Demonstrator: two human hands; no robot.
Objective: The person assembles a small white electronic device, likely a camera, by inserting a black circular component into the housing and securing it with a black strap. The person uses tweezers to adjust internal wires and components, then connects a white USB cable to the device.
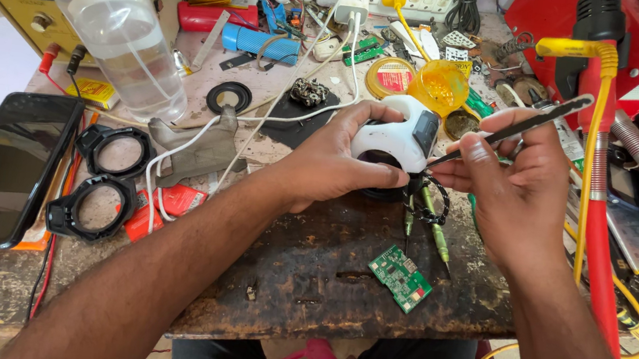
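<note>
My left hand (pixel 334 161) grips a small white rounded device (pixel 391 136) with a dark panel on its right side, holding it over the worn wooden bench (pixel 308 275). My right hand (pixel 517 188) holds thin black tweezers (pixel 521 125); their tip touches the device's right side near the dark panel. Below the device lie two green-handled tools (pixel 432 222) and a black ring part (pixel 437 198). A small green circuit board (pixel 400 277) rests on the bench near the front edge.
A smartphone (pixel 4 169) lies at the left beside two black round frames (pixel 93 204). A clear plastic bottle (pixel 123 29) stands at the back left. White cables (pixel 262 116), a yellow cup (pixel 438 84) and a red machine with red hose (pixel 598 262) crowd the back and right.
</note>
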